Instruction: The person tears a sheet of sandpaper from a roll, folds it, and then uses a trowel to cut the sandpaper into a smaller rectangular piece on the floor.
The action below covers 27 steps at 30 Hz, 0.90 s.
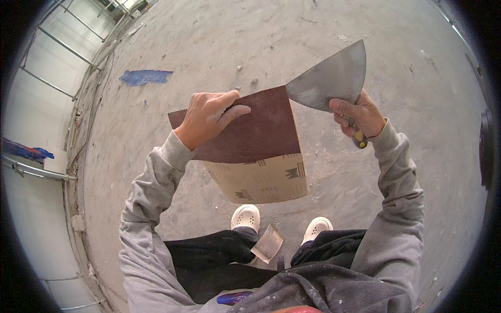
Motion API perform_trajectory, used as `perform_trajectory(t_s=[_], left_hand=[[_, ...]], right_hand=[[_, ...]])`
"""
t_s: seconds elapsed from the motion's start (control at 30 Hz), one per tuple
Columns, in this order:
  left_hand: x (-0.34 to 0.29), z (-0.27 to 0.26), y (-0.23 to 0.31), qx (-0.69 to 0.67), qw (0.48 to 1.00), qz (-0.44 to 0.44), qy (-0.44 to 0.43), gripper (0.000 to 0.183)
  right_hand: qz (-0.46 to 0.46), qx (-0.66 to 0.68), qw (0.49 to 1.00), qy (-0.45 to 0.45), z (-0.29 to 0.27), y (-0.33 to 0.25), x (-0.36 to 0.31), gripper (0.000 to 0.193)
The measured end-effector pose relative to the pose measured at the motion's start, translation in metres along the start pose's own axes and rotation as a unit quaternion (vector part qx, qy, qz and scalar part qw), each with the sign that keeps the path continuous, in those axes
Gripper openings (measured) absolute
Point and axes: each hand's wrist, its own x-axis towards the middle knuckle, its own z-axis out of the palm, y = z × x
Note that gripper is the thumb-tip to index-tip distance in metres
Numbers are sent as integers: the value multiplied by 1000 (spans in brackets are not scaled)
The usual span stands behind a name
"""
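Observation:
My left hand (211, 117) is closed on the upper edge of a folded sheet of sandpaper (261, 125), thumb on the dark reddish-brown grit side. Below the grit side hangs the sheet's tan printed backing (261, 180). At the right, my right hand (362, 115) grips a wide putty knife (334, 78) by its dark and yellow handle, with the thumb against the metal blade. One corner of the flared blade meets the sandpaper's upper right corner, at the fold.
A small tan piece (269, 243), perhaps sandpaper, lies between my white clogs (245, 216). The grey concrete floor (198, 47) bears a blue patch (146, 77) and scattered crumbs. Metal poles (68, 44) and a cable run along the pale wall at the left.

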Motion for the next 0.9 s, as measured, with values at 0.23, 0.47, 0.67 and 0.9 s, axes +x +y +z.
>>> perform_trajectory(t_s=[0.23,0.47,0.67,0.9], left_hand=[[13,-3,9,0,998,-32,-53,32],[20,10,16,16,995,-87,-53,35],[25,13,13,-64,992,-99,-46,34],[24,13,12,-71,986,-132,-73,39]], right_hand=[[34,20,995,-92,22,12,2,29],[28,45,995,-83,14,28,7,27],[17,124,989,-80,5,39,12,30],[22,87,991,-102,9,34,7,27]])
